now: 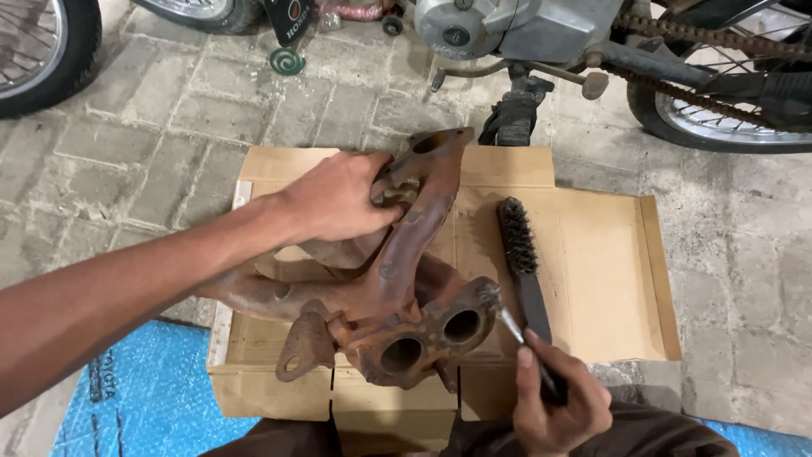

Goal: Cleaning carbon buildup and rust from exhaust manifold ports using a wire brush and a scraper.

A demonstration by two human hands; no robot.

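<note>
A big rusty metal pipe part [397,279] lies in the middle of the frame, on a flat piece of brown cardboard [600,279]. It has bent tubes that join at a thick plate w/ two round holes, low in the middle. The whole thing is brown-orange w/ rust.

The left hand [338,203] comes in from the left side, arm stretched across. Its fingers are closed tight around the top end of the pipe part, near the upper middle of the frame, holding it steady.

The right hand [554,402] is at the bottom, a bit right of the middle. It is clenched around a small brush [507,322] w/ a thin handle. The brush tip touches the plate, right beside the right hole.

A black wire brush [522,262] lies on the cardboard, just right of the pipe part. No hand holds it.

The cardboard sits on a grey brick floor [127,152]. A blue mat [152,398] shows at the bottom left. At the top right is a motorbike [541,34] w/ its chain and back wheel. Another wheel [42,51] is at the top left corner. A small green spiral thing [288,61] lies on the floor near the top, left of the middle.
</note>
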